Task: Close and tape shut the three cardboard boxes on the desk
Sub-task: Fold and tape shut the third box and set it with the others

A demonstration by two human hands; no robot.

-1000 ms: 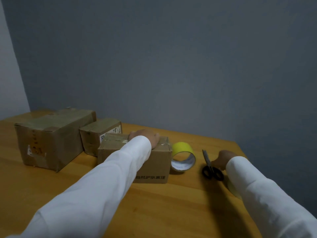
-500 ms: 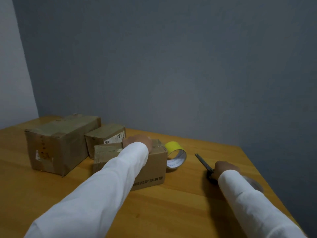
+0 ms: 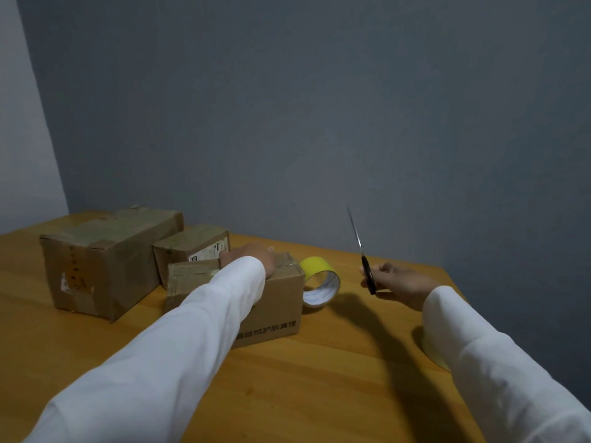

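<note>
The left hand presses flat on the near cardboard box (flaps closed); the right hand grips scissors, blades up.

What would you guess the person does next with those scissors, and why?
Probably bring the scissors, lifted blade-up in the right hand, across to the yellow tape roll beside the near box. The left hand rests on that box's top, so a cut near there looks likely.
</note>
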